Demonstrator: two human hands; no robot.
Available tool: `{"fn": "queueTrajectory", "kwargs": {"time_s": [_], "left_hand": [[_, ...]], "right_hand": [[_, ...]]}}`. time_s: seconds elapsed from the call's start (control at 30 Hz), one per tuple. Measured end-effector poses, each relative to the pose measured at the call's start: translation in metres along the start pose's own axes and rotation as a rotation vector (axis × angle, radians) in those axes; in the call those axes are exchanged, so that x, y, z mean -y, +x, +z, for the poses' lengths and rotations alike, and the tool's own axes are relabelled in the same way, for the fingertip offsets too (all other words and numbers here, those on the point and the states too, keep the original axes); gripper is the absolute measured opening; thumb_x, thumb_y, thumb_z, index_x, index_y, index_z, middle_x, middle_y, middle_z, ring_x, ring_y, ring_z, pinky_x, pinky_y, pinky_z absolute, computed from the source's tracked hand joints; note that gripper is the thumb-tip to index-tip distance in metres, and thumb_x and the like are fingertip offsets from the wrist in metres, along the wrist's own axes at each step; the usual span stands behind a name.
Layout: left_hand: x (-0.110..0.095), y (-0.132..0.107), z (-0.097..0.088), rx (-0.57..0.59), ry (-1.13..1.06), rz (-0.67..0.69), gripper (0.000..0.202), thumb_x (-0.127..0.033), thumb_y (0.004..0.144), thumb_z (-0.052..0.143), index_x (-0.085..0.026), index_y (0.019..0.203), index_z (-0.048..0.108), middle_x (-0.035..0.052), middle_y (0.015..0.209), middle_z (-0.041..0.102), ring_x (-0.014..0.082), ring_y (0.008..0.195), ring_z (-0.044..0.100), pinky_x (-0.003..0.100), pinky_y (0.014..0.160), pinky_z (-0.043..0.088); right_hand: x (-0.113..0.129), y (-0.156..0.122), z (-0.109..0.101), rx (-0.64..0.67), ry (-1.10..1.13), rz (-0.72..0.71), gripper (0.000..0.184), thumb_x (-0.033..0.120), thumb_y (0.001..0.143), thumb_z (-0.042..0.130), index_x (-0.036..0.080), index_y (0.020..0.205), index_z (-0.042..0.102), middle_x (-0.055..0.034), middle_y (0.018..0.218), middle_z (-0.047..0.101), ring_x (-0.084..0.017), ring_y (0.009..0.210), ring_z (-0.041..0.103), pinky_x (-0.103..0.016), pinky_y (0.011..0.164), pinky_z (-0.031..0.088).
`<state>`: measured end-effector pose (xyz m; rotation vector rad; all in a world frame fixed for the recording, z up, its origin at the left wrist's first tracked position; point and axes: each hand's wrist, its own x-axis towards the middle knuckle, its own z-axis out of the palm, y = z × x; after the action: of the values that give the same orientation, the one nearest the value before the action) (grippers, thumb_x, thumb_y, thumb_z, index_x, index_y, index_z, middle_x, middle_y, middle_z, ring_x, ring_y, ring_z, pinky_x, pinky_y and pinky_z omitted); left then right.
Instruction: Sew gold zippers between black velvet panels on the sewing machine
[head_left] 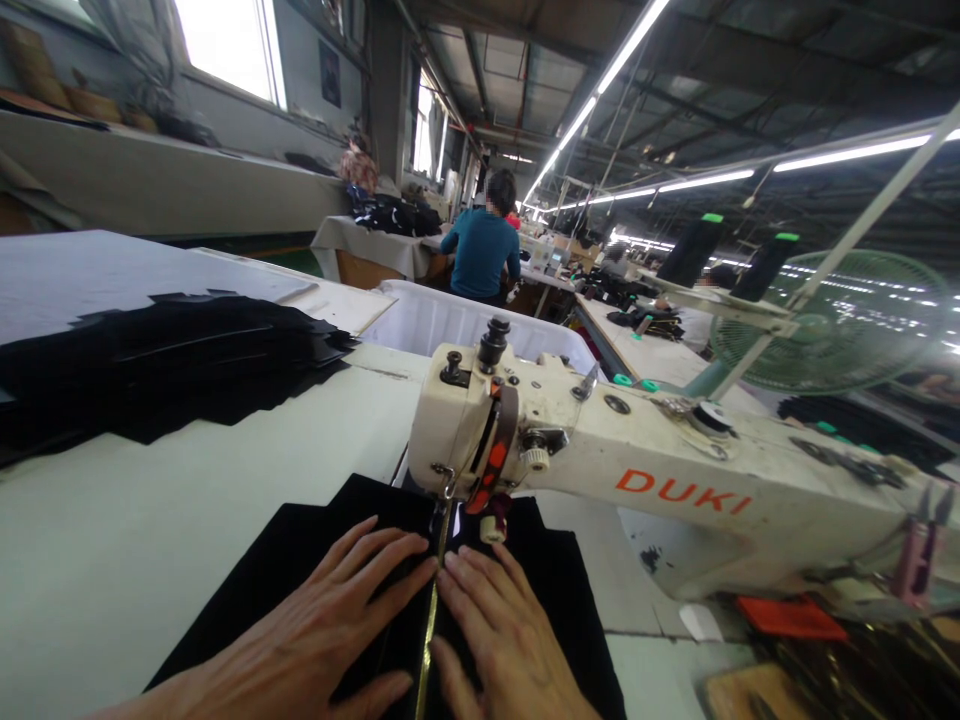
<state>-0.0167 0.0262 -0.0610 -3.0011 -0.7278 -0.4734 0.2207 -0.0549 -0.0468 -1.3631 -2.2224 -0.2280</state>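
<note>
Black fabric (247, 585) lies flat beneath both hands, showing beyond the outer edge of each. Its gold-coloured strip (426, 650) runs through the narrow gap between them, the long axis leading from between the wrists forward past the fingertips to the presser foot (441, 520) of the sewing machine (570, 420), just ahead of both hands. The left hand (337, 610) rests immediately left of the strip, fingers extended and a little apart, index fingertip close beside its edge. The right hand (506, 625) rests immediately right of it, fingers stretched forward, thumb pointing toward the strip. Neither is nearer in any clear way, and both are laid out nearly flat on the cloth, with nothing pinched or grasped that shows. Ahead and to the left of the left hand, well apart, lies a stack of dark pieces (165, 370).
</note>
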Motion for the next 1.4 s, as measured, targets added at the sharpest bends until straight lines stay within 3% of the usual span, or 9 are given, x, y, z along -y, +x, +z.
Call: {"fn": "queueTrajectory", "kwargs": {"time_s": [0.1,0.3,0.63,0.9,1.17,1.4], "left_hand": [[0.002,-0.002,0.003,-0.004,-0.038,-0.012,0.083,-0.047,0.09,0.066,-0.034,0.16,0.023,0.0029,0.159,0.039,0.0407,0.142,0.039,0.054,0.098,0.057],[0.001,0.003,-0.008,-0.009,-0.126,0.039,0.088,-0.044,0.091,0.067,-0.028,0.161,0.017,0.0059,0.157,0.041,0.0332,0.141,0.044,0.05,0.112,0.044],[-0.002,0.015,-0.03,0.082,-0.096,0.117,0.098,-0.036,0.091,0.066,-0.026,0.162,-0.001,0.008,0.156,0.042,0.0329,0.139,0.047,0.058,0.11,0.042],[-0.003,0.011,-0.021,0.064,-0.062,0.099,0.083,-0.037,0.095,0.06,-0.021,0.162,0.014,0.009,0.157,0.039,0.0323,0.141,0.044,0.056,0.113,0.039],[0.003,0.034,-0.028,0.114,-0.081,0.067,0.064,-0.037,0.094,0.06,-0.014,0.151,0.043,0.0149,0.151,0.048,0.0348,0.139,0.047,0.061,0.112,0.037],[0.006,0.036,-0.023,0.115,-0.098,0.017,0.064,-0.035,0.092,0.062,-0.017,0.151,0.044,0.0192,0.152,0.046,0.0384,0.14,0.044,0.064,0.109,0.038]], "right_hand": [[0.0,0.001,0.0,-0.01,0.0,-0.005,0.044,0.018,0.089,0.057,0.015,0.133,0.063,-0.002,0.134,0.065,-0.02,0.127,0.059,-0.04,0.116,0.037],[-0.001,0.001,0.001,-0.038,-0.005,-0.019,0.036,0.026,0.097,0.054,0.015,0.129,0.066,-0.003,0.13,0.068,-0.019,0.125,0.061,-0.039,0.115,0.037],[-0.004,0.003,-0.004,0.028,-0.015,-0.059,0.043,0.017,0.091,0.053,0.013,0.134,0.062,-0.0027,0.135,0.064,-0.021,0.126,0.06,-0.04,0.115,0.039],[-0.003,0.003,0.0,0.011,-0.062,-0.047,0.04,0.023,0.096,0.051,0.015,0.133,0.062,-0.0013,0.134,0.065,-0.02,0.124,0.062,-0.04,0.115,0.039],[-0.01,0.017,0.0,-0.003,-0.063,0.002,0.039,0.033,0.106,0.043,0.014,0.136,0.059,-0.0047,0.137,0.062,-0.024,0.126,0.061,-0.048,0.111,0.045],[-0.01,0.018,0.002,0.03,-0.024,0.036,0.04,0.035,0.107,0.041,0.015,0.137,0.058,-0.0048,0.137,0.063,-0.024,0.128,0.059,-0.053,0.111,0.045]]}}
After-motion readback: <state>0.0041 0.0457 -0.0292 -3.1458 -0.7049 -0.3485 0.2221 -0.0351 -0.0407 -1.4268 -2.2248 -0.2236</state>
